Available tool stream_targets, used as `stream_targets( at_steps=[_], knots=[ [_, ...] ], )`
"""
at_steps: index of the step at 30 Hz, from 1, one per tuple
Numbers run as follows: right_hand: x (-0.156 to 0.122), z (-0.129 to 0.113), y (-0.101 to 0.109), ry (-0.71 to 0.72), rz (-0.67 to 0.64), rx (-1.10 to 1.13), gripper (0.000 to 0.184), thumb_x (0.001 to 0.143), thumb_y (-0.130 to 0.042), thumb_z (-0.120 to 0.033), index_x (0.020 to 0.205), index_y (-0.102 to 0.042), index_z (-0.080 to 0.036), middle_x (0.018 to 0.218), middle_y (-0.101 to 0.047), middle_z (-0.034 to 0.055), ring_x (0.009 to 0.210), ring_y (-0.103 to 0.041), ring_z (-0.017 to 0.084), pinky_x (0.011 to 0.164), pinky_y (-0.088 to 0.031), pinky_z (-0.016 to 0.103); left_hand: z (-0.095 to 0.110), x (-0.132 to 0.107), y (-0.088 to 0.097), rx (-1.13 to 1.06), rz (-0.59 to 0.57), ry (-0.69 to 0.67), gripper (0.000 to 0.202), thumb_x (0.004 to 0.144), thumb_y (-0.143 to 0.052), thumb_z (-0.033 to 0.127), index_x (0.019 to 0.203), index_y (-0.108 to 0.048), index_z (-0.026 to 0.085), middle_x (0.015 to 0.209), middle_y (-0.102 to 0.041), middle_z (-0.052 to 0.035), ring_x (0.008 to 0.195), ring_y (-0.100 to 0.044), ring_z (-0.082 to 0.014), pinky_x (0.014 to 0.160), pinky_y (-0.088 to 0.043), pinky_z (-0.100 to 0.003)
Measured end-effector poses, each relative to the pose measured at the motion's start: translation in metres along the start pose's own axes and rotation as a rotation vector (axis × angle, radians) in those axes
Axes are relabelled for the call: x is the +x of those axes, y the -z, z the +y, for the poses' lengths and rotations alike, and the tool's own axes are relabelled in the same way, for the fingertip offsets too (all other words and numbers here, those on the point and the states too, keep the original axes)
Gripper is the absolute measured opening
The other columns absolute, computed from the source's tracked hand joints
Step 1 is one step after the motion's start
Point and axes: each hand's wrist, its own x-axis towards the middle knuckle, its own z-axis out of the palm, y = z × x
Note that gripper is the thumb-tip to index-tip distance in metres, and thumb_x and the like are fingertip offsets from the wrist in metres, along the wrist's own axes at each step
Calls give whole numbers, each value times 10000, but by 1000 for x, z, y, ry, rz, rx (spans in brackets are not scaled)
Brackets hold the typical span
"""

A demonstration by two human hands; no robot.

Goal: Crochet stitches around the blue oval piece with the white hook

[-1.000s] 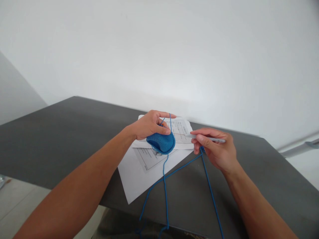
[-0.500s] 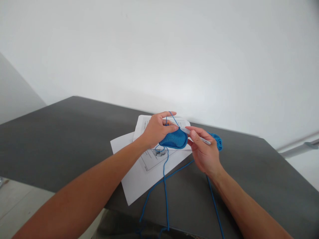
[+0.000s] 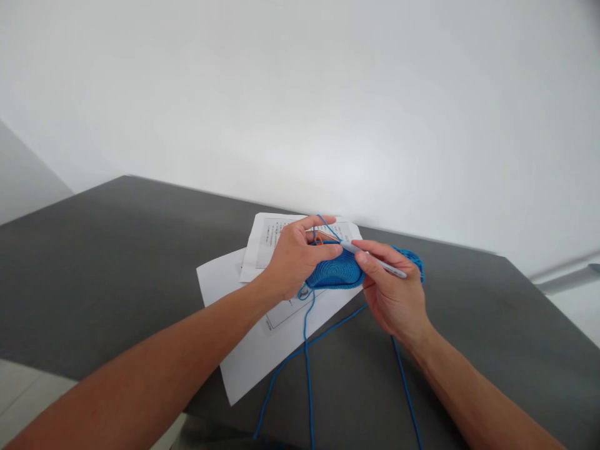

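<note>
A rounded blue crochet piece is pinched by its upper edge in my left hand, thumb in front. Blue yarn loops over the raised left index finger and runs down to the work. An orange stitch marker shows near those fingers. My right hand grips a light grey crochet hook, its tip at the upper edge of the piece, close to the left thumb. The hook's very end is hidden in the stitches. Yarn strands hang below the piece.
Printed sheets of paper lie under the hands on the dark grey table. A bundle of blue yarn sits behind my right hand. Loose strands trail to the table's near edge. A white wall stands beyond.
The crochet piece has shifted slightly right and tilted, with both hands moving along. The hook now slants more plainly down to the right. The view has turned a little.
</note>
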Motion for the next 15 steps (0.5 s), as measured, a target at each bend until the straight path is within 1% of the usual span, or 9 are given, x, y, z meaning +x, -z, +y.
stream_targets(
  at_steps=[4, 6, 8, 11, 15],
  knots=[
    [0, 0, 0, 39, 41, -24, 254, 689, -943, -375, 901, -842, -277, 870, -805, 14, 744, -700, 148, 705, -563, 303, -1, 0, 6, -12, -111, 79, 757, 552, -927, 175, 1250, -637, 140, 879, -732, -31, 751, -668, -165, 716, -545, -317],
    [0, -1, 1, 48, 58, -38, 249, 694, -938, -368, 902, -841, -272, 840, -799, 12, 707, -686, 148, 688, -558, 312, -2, 0, 9, 27, -162, 111, 767, 572, -928, 186, 1278, -628, 154, 882, -715, -26, 751, -672, -167, 730, -547, -331],
    [1, -3, 2, 53, 83, -36, 258, 670, -948, -358, 885, -843, -263, 813, -790, 12, 685, -671, 142, 675, -553, 308, -2, 0, 10, 78, -203, 117, 725, 604, -917, 199, 1273, -640, 164, 912, -710, -35, 785, -681, -177, 763, -552, -348],
    [1, -6, 3, 54, 117, -25, 281, 620, -968, -349, 854, -848, -251, 815, -784, 19, 686, -656, 137, 670, -552, 297, -3, 0, 11, 155, -231, 81, 683, 623, -915, 216, 1251, -654, 163, 922, -698, -43, 835, -680, -189, 779, -551, -350],
    [2, -8, 3, 44, 131, -33, 314, 579, -987, -357, 840, -853, -247, 810, -774, 18, 701, -648, 132, 669, -553, 280, -5, 0, 12, 218, -232, 57, 740, 615, -925, 234, 1290, -630, 171, 864, -668, -20, 771, -662, -179, 723, -539, -337]
  ],
)
